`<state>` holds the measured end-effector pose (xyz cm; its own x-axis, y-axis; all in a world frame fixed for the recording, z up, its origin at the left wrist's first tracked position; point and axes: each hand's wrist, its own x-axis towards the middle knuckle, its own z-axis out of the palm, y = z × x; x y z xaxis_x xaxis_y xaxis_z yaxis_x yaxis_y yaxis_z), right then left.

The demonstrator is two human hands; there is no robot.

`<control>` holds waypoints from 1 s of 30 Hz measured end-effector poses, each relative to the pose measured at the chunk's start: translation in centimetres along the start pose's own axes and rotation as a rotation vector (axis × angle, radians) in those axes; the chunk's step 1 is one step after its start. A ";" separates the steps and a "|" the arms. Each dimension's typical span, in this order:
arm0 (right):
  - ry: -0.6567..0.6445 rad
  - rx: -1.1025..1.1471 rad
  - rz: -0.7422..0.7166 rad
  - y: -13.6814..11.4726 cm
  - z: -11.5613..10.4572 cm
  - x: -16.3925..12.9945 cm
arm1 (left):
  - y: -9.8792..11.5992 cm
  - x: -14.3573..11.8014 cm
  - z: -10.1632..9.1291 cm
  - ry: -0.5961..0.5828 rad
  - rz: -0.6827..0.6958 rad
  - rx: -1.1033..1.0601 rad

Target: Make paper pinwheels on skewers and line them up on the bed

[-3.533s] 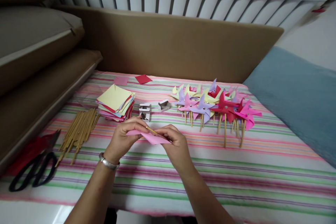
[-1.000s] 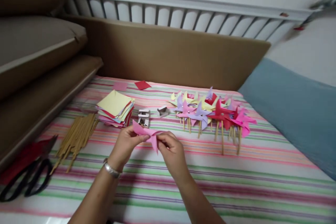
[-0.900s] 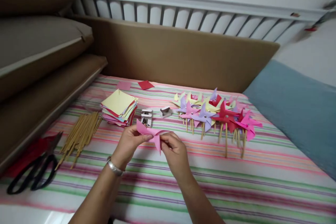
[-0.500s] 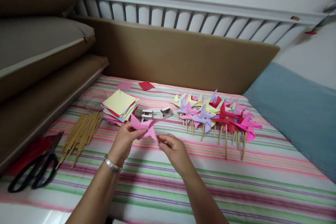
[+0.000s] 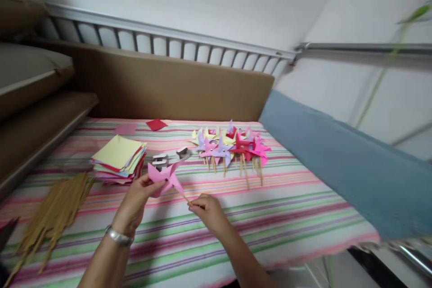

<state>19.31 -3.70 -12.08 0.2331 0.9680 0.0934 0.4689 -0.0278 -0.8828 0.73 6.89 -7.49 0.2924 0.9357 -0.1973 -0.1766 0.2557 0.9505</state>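
Note:
My left hand [image 5: 134,201] pinches the blades of a pink paper pinwheel [image 5: 164,176] above the striped cloth [image 5: 236,216]. My right hand [image 5: 206,209] holds the lower end of the pinwheel's thin wooden stick [image 5: 186,198] between thumb and fingers. A silver bracelet sits on my left wrist. Beyond the hands lies a cluster of finished pinwheels [image 5: 229,146] in pink, red, purple and yellow, sticks pointing toward me.
A stack of coloured paper squares [image 5: 118,158] lies at the left, with small metal pieces [image 5: 160,160] beside it. Loose wooden sticks [image 5: 54,213] lie at the near left. A brown padded board [image 5: 162,83] stands behind; a blue mat [image 5: 344,162] is to the right.
The view has swung to the right. My hands have drawn apart: the left lifted the pink pinwheel head, the right slid down to the end of its stick.

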 end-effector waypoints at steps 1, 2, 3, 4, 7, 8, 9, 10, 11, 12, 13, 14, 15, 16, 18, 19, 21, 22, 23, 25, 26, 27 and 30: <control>0.058 0.048 0.068 0.8 -0.3 -0.4 | 0.0 -0.1 0.1 -0.014 -0.012 0.008; 0.108 0.061 0.107 1.5 -0.6 -0.7 | 0.0 -0.2 0.2 -0.012 -0.020 0.013; 0.158 0.068 0.135 2.1 -1.1 -0.8 | 0.1 -0.2 0.2 0.004 -0.019 0.014; 0.206 0.070 0.155 2.7 -1.6 -0.8 | 0.1 -0.3 0.1 0.026 -0.014 0.014; 0.321 0.068 0.179 3.8 -2.8 0.0 | -0.1 -0.4 -0.4 0.064 -0.001 0.003; 0.348 0.069 0.182 4.1 -3.0 0.5 | -0.2 -0.3 -0.6 0.071 -0.001 -0.001; 0.369 0.070 0.185 4.3 -3.1 1.1 | -0.3 -0.3 -0.8 0.074 -0.005 -0.006; 0.386 0.070 0.186 4.4 -3.1 1.7 | -0.4 -0.2 -1.0 0.073 -0.012 -0.011; 0.398 0.070 0.188 4.6 -3.0 2.4 | -0.5 -0.1 -1.1 0.071 -0.019 -0.018; 0.408 0.069 0.190 4.8 -2.8 3.0 | -0.6 -0.1 -1.2 0.066 -0.025 -0.026; 0.416 0.069 0.194 5.0 -2.6 3.6 | -0.6 0.0 -1.3 0.063 -0.029 -0.035; 0.424 0.069 0.200 5.2 -2.4 4.2 | -0.7 0.0 -1.3 0.061 -0.029 -0.044; 0.432 0.069 0.207 5.4 -2.3 4.7 | -0.7 0.1 -1.3 0.061 -0.025 -0.052; 0.440 0.069 0.216 5.5 -2.1 5.2 | -0.6 0.1 -1.3 0.062 -0.018 -0.057; 0.452 0.070 0.239 5.9 -1.8 5.9 | -0.5 0.1 -1.3 0.066 -0.002 -0.066; 0.456 0.070 0.251 6.0 -1.7 6.1 | -0.4 0.1 -1.3 0.064 0.003 -0.070; 0.460 0.070 0.274 6.2 -1.4 6.3 | -0.3 0.1 -1.4 0.059 0.006 -0.075; 0.461 0.070 0.284 6.3 -1.3 6.3 | -0.2 0.1 -1.4 0.056 0.006 -0.075; 0.461 0.070 0.292 6.4 -1.2 6.3 | -0.2 0.1 -1.4 0.050 0.006 -0.075; 0.463 0.069 0.304 6.6 -1.1 6.0 | -0.3 0.2 -1.5 0.046 0.003 -0.076; 0.464 0.067 0.309 6.6 -1.1 5.9 | -0.3 0.3 -1.6 0.048 0.001 -0.081; 0.466 0.064 0.312 6.7 -1.0 5.8 | -0.4 0.3 -1.6 0.049 -0.002 -0.086; 0.471 0.046 0.323 7.0 -1.1 5.7 | -0.7 0.5 -1.8 0.044 -0.017 -0.105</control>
<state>24.83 1.32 -17.21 0.7182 0.6959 0.0010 0.2753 -0.2827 -0.9188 -0.70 7.67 -8.69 0.2549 0.9402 -0.2257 -0.2703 0.2935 0.9170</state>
